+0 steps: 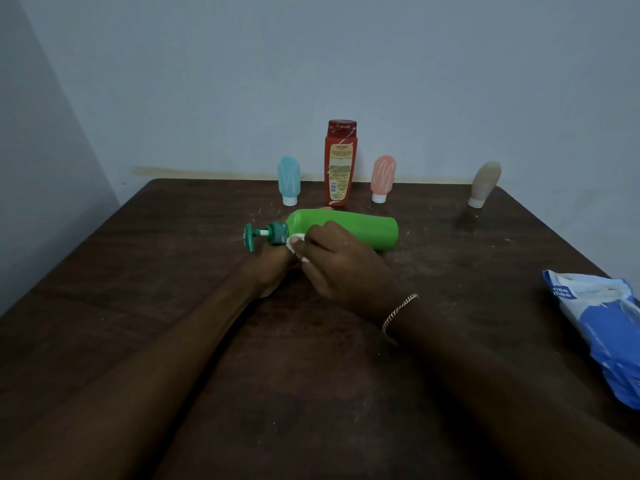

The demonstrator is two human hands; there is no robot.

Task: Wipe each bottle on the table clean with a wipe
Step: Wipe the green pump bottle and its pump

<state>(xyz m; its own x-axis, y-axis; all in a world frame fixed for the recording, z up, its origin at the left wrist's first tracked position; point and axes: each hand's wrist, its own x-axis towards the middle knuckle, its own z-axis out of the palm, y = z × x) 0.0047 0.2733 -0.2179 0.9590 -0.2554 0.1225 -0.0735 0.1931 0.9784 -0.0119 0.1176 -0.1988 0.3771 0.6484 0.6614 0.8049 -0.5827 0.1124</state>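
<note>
A green pump bottle [360, 228] lies on its side above the middle of the dark table [138, 306], pump head pointing left. My left hand [273, 268] holds it from underneath near the neck. My right hand [332, 261] grips a small white wipe [296, 242] and presses it on the bottle's shoulder next to the dark green collar. At the back stand a red bottle [340, 164], a blue tube [288, 180], a pink tube [382, 178] and a brown tube [483, 183], the tubes resting on their white caps.
A blue and white pack of wipes [602, 327] lies at the table's right edge. A pale wall rises right behind the row of bottles. A chain bracelet [398, 311] sits on my right wrist.
</note>
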